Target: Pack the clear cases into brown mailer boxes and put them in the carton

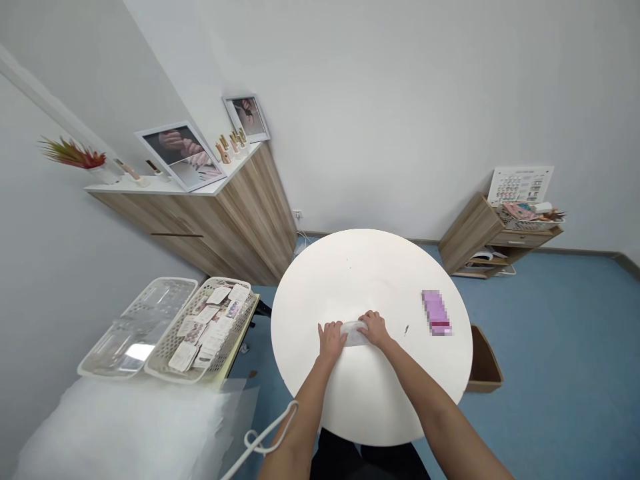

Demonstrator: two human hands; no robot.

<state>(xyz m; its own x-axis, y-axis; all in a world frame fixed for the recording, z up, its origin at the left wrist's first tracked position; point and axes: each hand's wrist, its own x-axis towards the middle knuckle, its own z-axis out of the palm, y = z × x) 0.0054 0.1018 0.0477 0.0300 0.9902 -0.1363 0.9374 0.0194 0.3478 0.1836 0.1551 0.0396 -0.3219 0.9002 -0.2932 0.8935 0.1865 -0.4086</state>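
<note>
On the round white table (380, 273), a small whitish, partly see-through wrapped bundle (354, 332) lies between my two hands. My left hand (332, 339) has its fingers curled over the bundle's left end. Over the right end, my right hand (375, 327) bends its fingers down onto it. Whatever is inside the wrapping cannot be made out. A blurred-out purple rectangle (436, 313) lies on the table to the right, apart from my hands.
Left of the table are a white basket (155, 363) of small cards, a clear-looking bin (167, 287) and a pile of white translucent sheets (115, 427). A brown box (485, 383) stands at the table's right. A wooden cabinet (260, 213) and a low shelf (467, 233) stand behind.
</note>
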